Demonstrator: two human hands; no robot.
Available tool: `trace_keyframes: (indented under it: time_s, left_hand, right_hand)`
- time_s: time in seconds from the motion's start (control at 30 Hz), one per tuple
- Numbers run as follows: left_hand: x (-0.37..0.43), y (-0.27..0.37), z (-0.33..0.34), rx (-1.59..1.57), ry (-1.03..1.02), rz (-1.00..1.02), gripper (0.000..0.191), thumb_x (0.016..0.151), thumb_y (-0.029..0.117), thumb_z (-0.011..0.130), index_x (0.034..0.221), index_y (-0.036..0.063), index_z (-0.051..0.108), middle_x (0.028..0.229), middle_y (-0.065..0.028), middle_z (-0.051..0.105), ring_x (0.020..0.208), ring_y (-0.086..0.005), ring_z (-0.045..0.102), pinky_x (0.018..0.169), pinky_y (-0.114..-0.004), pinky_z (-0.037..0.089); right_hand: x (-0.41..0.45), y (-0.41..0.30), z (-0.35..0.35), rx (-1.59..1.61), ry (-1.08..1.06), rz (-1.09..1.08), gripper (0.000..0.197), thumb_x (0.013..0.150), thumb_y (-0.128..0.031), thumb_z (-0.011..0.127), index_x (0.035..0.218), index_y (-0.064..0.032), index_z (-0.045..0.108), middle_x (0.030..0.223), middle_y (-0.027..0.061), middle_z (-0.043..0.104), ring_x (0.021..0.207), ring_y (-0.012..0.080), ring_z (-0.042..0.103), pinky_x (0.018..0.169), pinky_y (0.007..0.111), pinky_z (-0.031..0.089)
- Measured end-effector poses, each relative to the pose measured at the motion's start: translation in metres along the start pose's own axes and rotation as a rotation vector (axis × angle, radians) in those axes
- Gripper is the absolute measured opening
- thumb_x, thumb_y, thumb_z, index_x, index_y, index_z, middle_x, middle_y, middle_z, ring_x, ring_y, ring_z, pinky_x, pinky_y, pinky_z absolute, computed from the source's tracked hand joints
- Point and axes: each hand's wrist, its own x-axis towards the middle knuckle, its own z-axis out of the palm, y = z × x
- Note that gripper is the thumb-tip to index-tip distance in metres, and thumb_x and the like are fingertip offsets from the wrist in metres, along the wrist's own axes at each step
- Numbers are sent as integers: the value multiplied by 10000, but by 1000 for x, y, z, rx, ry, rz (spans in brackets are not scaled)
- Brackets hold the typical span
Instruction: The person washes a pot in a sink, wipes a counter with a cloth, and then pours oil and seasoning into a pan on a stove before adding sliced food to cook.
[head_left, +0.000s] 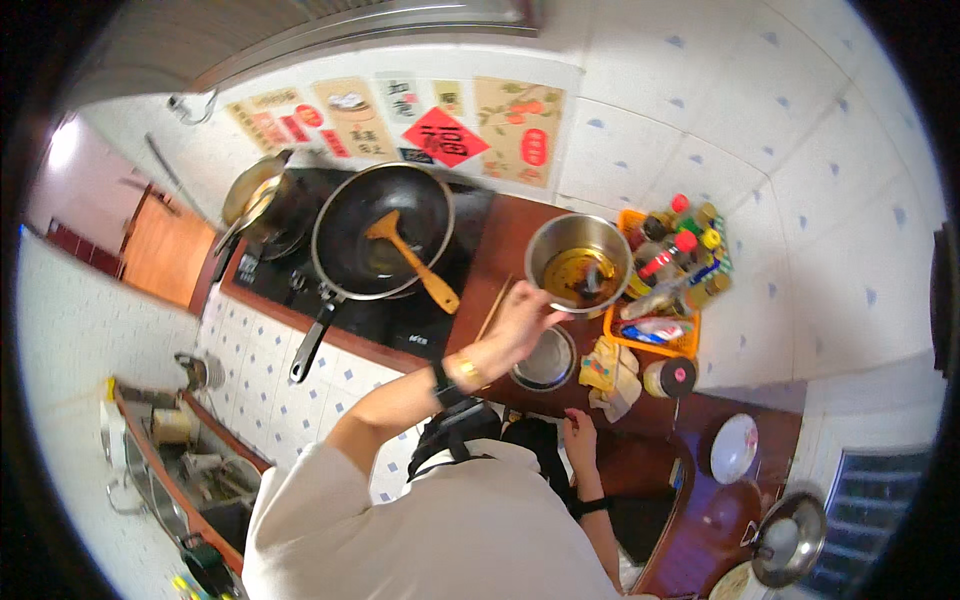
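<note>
My left hand (525, 311) reaches across the counter, thumb and fingers pinching the near rim of a steel pot (621, 262) with amber oil and dark bits inside. Whether the pot rests on the counter is unclear. Just below that hand lies a round metal lid or dish (544, 360). My right hand (579, 437) hangs near the counter's front edge, fingers loosely curled, apparently holding nothing. Left of the pot, a black wok (352, 217) sits on the black hob (390, 326), a wooden spatula (414, 260) leaning across its rim. Chopsticks (495, 309) lie partly under my left forearm.
An orange basket (679, 345) of bottles stands right of the pot, near a folded cloth (616, 386) and a lidded jar (667, 377). Another pot (251, 196) with a utensil stands at the hob's left. A white bowl (733, 448) and a steel pan (806, 536) are at right.
</note>
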Motion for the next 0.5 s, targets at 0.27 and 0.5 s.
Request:
trace_keyframes:
  time_s: [0.27,0.5]
  left_hand:
    - [87,-56,-28,105,209,42,159,856,-18,487,821,86,372,873,-106,501,718,-249,588,589,-336,586]
    - [102,-58,-53,126,115,17,146,873,26,524,855,68,386,924,-95,511,794,-215,582,663,-349,582]
  right_hand:
    - [-14,-1,-20,-18,-111,50,203,862,-71,539,1052,-18,586,979,155,583,809,249,601,683,315,498]
    - [12,10,-10,269,-123,145,227,893,-119,541,1083,4,564,1028,112,593,904,204,603,748,288,492]
